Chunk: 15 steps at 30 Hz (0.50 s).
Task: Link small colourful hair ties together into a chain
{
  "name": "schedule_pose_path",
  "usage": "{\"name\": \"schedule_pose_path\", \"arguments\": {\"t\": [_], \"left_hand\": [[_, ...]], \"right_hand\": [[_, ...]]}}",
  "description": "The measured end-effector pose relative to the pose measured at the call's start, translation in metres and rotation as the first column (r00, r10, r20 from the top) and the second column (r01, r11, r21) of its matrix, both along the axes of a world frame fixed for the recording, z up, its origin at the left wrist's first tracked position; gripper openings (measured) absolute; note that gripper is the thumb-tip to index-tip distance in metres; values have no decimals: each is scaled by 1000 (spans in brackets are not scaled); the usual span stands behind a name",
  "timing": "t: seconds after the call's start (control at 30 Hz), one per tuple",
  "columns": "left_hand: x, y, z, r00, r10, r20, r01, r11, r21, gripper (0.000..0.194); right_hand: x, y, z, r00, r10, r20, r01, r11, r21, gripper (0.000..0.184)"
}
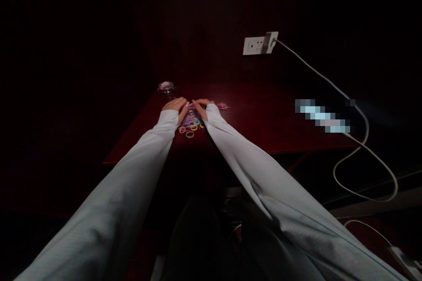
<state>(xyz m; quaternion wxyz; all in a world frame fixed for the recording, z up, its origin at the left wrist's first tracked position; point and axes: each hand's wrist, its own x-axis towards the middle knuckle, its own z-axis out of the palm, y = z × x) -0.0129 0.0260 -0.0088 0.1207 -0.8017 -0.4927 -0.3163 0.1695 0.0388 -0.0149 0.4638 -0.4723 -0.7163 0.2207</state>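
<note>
Two hands rest close together over one pile of small bands on the dark red desk, left of its middle and a little in from the near edge. Fingers of the left hand and right hand curve inward over the pile, tips near each other; whether either pinches a band I cannot tell. Five rings show singly at the pile's near side: one pink-orange, one blue, one green and two yellow, one partly behind the right wrist. The rest are too tangled to count.

One clear jar stands by the far left corner, just beyond the left hand. One pink bunch lies just right of the right hand. From there a wide stretch of desktop runs right to one pixelated object, joined by a white cable to the wall socket.
</note>
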Motion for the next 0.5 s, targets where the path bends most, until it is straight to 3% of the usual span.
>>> {"name": "schedule_pose_path", "arguments": {"t": [0.1, 0.4, 0.5], "left_hand": [[3, -4, 1, 1000, -10, -1, 10, 1000, 0, 50], [12, -18, 3, 1000, 5, -5, -4, 996, 89, 50], [13, -19, 3, 1000, -3, 3, 3, 995, 96, 48]], "right_hand": [[-4, -1, -1, 997, -67, 37, 67, 998, -19, 36], [-4, -1, 0, 995, -65, 77, 66, 998, -18, 46], [-3, 3, -2, 998, -56, 25, 57, 998, -12, 50]]}}
